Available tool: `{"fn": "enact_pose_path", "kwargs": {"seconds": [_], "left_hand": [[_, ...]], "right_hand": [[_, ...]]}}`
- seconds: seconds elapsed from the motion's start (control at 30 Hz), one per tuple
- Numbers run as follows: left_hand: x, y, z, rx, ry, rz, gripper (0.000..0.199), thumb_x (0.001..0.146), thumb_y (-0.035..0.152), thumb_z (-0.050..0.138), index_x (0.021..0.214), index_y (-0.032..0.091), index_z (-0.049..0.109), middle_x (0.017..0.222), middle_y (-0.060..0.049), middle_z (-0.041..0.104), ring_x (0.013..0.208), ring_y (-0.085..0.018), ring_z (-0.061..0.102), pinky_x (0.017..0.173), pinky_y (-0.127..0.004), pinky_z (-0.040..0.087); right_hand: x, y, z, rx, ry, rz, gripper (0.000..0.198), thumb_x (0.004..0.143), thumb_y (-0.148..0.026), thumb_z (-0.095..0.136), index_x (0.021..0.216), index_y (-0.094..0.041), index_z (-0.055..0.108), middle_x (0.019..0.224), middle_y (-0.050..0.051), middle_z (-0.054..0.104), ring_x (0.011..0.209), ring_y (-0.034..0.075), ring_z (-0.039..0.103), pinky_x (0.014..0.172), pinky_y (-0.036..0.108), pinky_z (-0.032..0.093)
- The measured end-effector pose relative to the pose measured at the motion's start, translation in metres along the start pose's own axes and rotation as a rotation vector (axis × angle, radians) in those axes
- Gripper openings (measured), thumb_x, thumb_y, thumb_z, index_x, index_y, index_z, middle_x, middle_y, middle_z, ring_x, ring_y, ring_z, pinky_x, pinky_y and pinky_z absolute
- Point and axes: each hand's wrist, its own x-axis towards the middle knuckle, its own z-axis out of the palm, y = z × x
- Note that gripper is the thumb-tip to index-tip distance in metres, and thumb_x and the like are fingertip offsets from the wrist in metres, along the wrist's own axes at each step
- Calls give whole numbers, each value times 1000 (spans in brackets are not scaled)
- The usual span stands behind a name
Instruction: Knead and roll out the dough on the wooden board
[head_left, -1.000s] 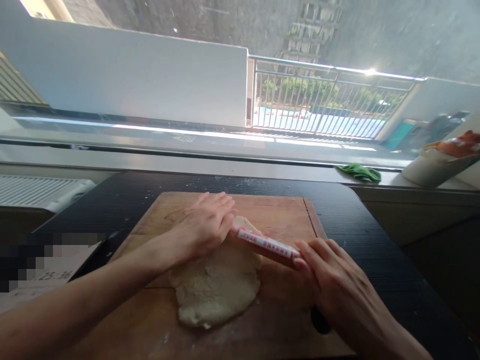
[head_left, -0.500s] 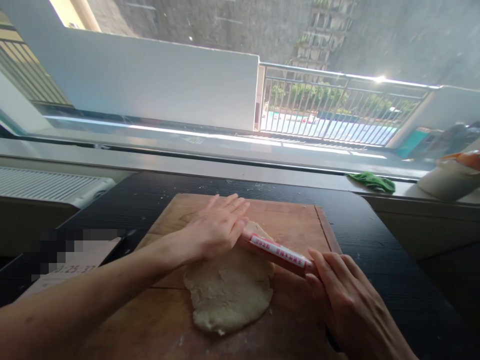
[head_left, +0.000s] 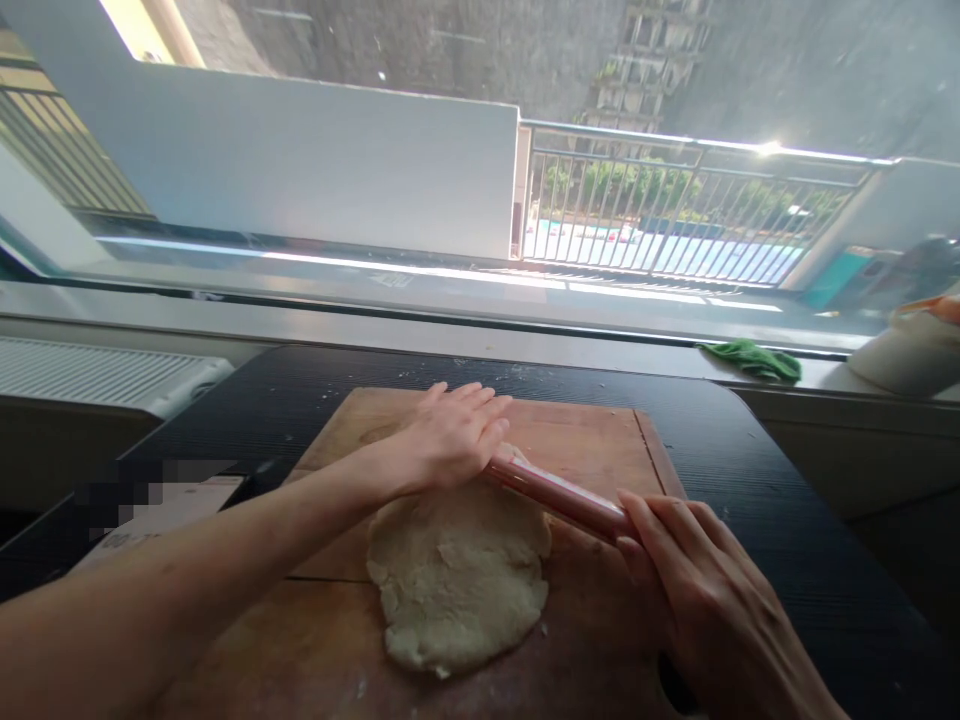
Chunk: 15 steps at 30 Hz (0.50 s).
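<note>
- The rolling pin (head_left: 562,498), its printed label facing up half a second ago, now shows mostly plain glossy pink with a thin strip of label along its top edge: it has turned about its own length.
- The left hand (head_left: 454,435) has shifted slightly toward the upper right; it lies palm down over the pin's left end, fingers stretched out flat rather than wrapped. Its underside is hidden.
- The right hand (head_left: 705,570), right of centre and low in the frame, keeps its fingers curled about the pin's other end, so it is holding the pin.
- The dough (head_left: 465,590) sits in the lower centre of the frame, flat on the wooden board (head_left: 300,640), its outline nearly unchanged over that half second.
- I judge this to be a short rolling stroke over the dough's far part; the near part lies uncovered, thick-looking and ragged-edged.
- The board has stayed put on the dark bench (head_left: 795,560).
</note>
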Motion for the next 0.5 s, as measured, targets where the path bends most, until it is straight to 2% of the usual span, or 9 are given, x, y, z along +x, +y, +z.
{"fn": "enact_pose_path", "kwargs": {"seconds": [0.07, 0.13, 0.2, 0.3, 0.37, 0.43, 0.5], "left_hand": [[-13, -1, 0, 19, 21, -9, 58, 93, 46, 11, 143, 25, 33, 149, -3, 35, 139, -21, 24, 113, -51, 9], [-6, -2, -1, 19, -15, -29, 59, 92, 48, 12, 143, 26, 31, 150, -3, 33, 140, -21, 22, 113, -51, 8], [17, -3, -1, 15, -49, -61, 61, 91, 51, 14, 144, 26, 30, 151, -3, 31, 141, -23, 21, 112, -54, 10], [56, -1, -2, 20, -33, -95, 62, 90, 52, 16, 144, 23, 29, 151, -3, 30, 140, -23, 21, 110, -55, 15], [67, 0, -1, 32, -18, -101, 60, 90, 49, 17, 143, 23, 31, 151, -4, 30, 140, -23, 22, 110, -54, 16], [59, 0, -1, 27, -30, -84, 60, 91, 49, 16, 143, 24, 31, 151, -3, 30, 141, -23, 20, 111, -54, 13], [35, -5, -1, 27, -24, -35, 59, 91, 50, 16, 142, 26, 33, 151, -2, 30, 141, -23, 19, 112, -54, 8]], "right_hand": [[0, 3, 1, 10, 6, -33, 34, 96, -28, 38, 125, -16, 49, 105, 8, 58, 93, 22, 50, 80, 36, 42], [5, 7, 3, -3, 4, -8, 33, 96, -30, 38, 123, -17, 51, 103, 8, 59, 91, 22, 51, 79, 37, 42], [14, 13, 3, -22, -3, 50, 32, 96, -33, 37, 119, -18, 53, 101, 7, 59, 90, 22, 52, 78, 38, 43], [24, 17, 0, -36, -29, 112, 31, 97, -34, 35, 113, -19, 56, 101, 7, 60, 92, 23, 52, 79, 38, 44], [24, 14, -3, -45, -35, 125, 30, 97, -33, 35, 112, -20, 57, 100, 7, 60, 92, 23, 53, 79, 38, 45], [15, 6, -6, -70, -12, 103, 30, 96, -31, 36, 115, -19, 56, 101, 8, 61, 92, 23, 54, 78, 38, 46], [1, -7, -9, -105, 18, 38, 33, 95, -29, 40, 122, -17, 54, 104, 10, 61, 92, 24, 55, 78, 38, 48]]}}
